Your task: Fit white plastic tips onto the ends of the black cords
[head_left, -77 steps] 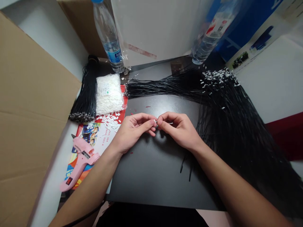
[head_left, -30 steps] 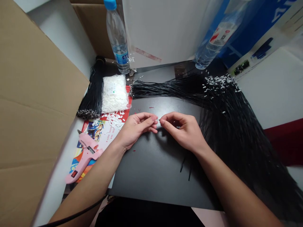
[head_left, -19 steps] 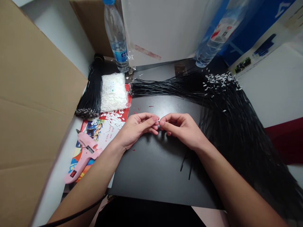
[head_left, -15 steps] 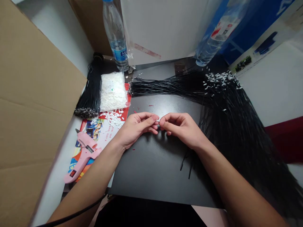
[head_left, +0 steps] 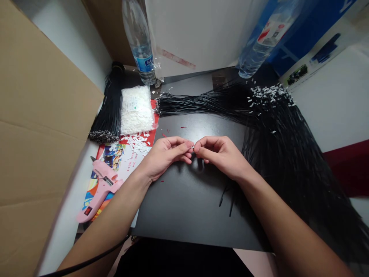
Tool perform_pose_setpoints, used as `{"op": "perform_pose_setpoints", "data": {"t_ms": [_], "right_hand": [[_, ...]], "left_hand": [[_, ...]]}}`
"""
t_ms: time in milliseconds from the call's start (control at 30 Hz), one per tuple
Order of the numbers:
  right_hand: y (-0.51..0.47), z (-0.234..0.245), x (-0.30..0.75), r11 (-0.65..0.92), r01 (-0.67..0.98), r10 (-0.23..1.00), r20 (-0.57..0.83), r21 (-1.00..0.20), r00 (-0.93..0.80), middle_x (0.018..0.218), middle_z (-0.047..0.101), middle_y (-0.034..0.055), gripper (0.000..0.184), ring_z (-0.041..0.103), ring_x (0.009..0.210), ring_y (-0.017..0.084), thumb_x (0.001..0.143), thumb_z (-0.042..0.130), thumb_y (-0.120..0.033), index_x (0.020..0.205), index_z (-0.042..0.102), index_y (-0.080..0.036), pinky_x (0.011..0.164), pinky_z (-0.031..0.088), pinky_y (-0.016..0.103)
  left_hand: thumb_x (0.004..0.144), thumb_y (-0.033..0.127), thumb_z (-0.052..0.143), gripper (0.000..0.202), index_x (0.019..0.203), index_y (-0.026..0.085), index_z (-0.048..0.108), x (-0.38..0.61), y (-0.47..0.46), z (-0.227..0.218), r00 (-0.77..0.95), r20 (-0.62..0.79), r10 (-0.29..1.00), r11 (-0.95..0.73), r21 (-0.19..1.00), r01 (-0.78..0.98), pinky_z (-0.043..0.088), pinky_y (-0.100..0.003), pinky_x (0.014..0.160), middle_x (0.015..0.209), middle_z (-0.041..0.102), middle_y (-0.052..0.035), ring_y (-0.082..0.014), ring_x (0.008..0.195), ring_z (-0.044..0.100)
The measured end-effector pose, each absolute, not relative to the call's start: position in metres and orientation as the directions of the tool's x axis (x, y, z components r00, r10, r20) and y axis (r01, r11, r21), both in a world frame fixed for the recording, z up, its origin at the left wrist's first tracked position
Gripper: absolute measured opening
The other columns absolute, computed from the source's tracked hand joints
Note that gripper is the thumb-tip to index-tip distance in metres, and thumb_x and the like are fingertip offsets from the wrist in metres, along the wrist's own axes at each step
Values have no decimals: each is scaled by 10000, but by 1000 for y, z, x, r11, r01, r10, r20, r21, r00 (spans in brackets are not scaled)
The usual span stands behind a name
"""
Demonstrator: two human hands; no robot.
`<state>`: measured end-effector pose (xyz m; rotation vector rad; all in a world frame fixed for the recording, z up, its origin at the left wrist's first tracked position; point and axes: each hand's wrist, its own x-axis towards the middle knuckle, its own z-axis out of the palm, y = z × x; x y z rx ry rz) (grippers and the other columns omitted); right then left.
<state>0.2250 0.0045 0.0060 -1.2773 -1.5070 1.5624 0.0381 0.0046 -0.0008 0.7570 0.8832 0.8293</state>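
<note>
Over the middle of the dark table, my left hand [head_left: 165, 157] and my right hand [head_left: 221, 157] meet fingertip to fingertip. The left thumb and forefinger pinch a small white connector housing [head_left: 192, 146], mostly covered by the fingers. My right hand is closed in a pinch on what looks like the end of a thin black wire, right against the white piece; the fingers hide most of it. Loose white connector housings [head_left: 137, 142] lie scattered to the left, below a clear bag of them [head_left: 137, 109].
A pink glue gun [head_left: 99, 192] lies on printed paper at left. Black wire bundles rest at far left [head_left: 111, 104], across the back [head_left: 196, 104], and in a big white-tipped heap [head_left: 285, 154] on the right. Two water bottles [head_left: 142, 57] [head_left: 256, 54] stand behind; cardboard [head_left: 43, 115] walls the left.
Both hands stay nearly in place, their fingertips slightly closer around the small white piece. The whole view has shifted a little.
</note>
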Motion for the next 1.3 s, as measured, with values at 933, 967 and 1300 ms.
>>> {"op": "perform_pose_setpoints", "data": {"t_ms": [933, 967, 1300], "right_hand": [[-4, 6, 209, -52, 395, 989, -102, -917, -107, 654, 635, 9, 151, 500, 575, 92, 716, 609, -305, 671, 623, -161, 544, 391, 219], [-5, 5, 209, -37, 403, 992, -82, -914, -95, 648, 629, 5, 150, 500, 571, 93, 715, 614, -306, 668, 617, -164, 540, 391, 220], [-12, 2, 199, 75, 399, 997, 73, -914, -20, 624, 603, -2, 148, 505, 562, 97, 786, 627, -286, 683, 593, -185, 506, 397, 210]], "left_hand": [[694, 371, 861, 283, 762, 131, 727, 45, 1, -7, 268, -295, 917, 356, 909, -218, 469, -216, 631, 688, 672, 1, -74, 594, 567], [697, 378, 859, 288, 767, 131, 728, 46, 1, -7, 249, -283, 926, 336, 919, -206, 453, -210, 617, 680, 666, 6, -69, 583, 551], [688, 459, 848, 363, 774, 139, 700, 59, -5, -10, 78, -189, 979, 201, 959, -200, 448, -242, 602, 656, 644, 10, -91, 568, 527]]}}
